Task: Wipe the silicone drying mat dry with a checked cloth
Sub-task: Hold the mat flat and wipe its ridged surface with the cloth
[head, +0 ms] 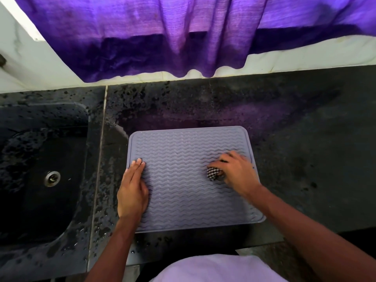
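The silicone drying mat (189, 178), grey with wavy ridges and a raised rim, lies flat on the dark speckled bench (295, 139), and everything else is placed from it. The left hand (132, 192) rests palm down on the mat's left edge, its fingers (138, 162) straight and pressed together, lying flat on the ridges with nothing held. The right hand (236, 171) sits on the mat's right half, just inside the right rim, bunched over a wadded checked cloth (214, 173). Its fingers are curled and closed over the cloth, which pokes out from under the hand on the side facing the mat's centre and touches the ridged surface. That hand is blurred, so how much cloth lies beneath it is hard to tell.

To the left of the mat, past a seam in the bench, is a dark sink (40, 180) with a metal drain (52, 178) in its floor. Dark spots dot the bench between the sink and the mat and behind the mat. Beyond the mat's far edge a purple curtain (162, 37) hangs down over a pale ledge (305, 55) at the back of the bench.
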`<state>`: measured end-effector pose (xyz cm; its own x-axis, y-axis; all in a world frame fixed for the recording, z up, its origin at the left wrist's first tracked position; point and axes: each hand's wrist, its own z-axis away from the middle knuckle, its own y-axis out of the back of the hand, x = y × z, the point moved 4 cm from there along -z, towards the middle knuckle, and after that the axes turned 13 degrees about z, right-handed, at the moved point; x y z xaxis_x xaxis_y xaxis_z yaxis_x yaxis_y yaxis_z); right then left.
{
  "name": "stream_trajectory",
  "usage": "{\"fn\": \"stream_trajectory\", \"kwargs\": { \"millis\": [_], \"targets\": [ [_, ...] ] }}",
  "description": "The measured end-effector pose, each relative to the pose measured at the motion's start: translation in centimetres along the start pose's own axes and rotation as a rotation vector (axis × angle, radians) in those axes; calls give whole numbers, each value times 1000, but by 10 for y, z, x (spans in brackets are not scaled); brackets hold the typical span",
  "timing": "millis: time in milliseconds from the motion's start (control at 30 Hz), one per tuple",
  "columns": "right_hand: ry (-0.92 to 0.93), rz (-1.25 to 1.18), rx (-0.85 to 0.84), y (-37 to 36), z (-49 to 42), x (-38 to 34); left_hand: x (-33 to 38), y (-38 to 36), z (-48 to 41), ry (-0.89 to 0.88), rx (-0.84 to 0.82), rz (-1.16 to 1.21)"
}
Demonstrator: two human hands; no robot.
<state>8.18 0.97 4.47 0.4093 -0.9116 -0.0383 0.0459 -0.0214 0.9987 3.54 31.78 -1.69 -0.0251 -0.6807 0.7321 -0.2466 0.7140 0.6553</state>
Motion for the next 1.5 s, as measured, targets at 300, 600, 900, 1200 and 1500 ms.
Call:
{"fn": "stream_trajectory", "kwargs": {
  "millis": [300, 600, 900, 1200, 1500],
  "targets": [
    [-196, 181, -27, 12, 44, 92, -2, -2, 0, -8, -17, 10],
    [-9, -329, 188, 8, 9, 10, 28, -5, 60, -319, -105, 127],
    [-24, -286, 180, -33, -15, -46, 20, -12, 74, -341, -220, 290],
    [-35, -344, 154, -31, -46, -115, 16, -10, 69, -281, -245, 414],
    [-95, -504, 185, -19, -64, -153, 18, 58, 20, -128, 146, 518]
  ]
}}
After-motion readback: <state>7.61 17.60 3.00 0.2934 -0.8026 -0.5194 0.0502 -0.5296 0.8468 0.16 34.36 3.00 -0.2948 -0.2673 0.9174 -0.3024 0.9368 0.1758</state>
